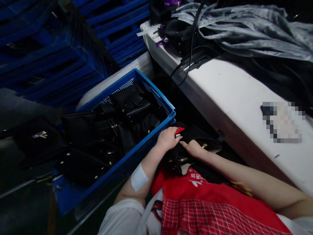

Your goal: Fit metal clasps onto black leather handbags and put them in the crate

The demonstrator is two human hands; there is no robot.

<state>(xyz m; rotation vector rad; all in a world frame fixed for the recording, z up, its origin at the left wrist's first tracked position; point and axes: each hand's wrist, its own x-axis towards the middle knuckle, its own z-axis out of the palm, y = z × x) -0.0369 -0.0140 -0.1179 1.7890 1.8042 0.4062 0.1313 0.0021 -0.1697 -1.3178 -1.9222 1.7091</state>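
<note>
A black handbag [174, 153] with gold-coloured zips and a pale lining lies on my lap. My left hand [167, 139] is closed on its far part, with a small red piece [180, 130] and a bit of white showing by the fingers. Close beside it, my right hand [195, 149] is closed on the same bag, its index finger pointing toward my left thumb. Dark material hides most of what my fingertips grip. To the left, a blue plastic crate [153, 135] holds several black bags [133, 101] with metal fittings.
A white-topped table [227, 85] runs along the right, bearing black straps [195, 60], grey plastic wrapping [244, 29] and a blurred-out object [283, 122]. Stacked blue crates [117, 29] stand at the back left. A red apron [207, 192] covers my lap.
</note>
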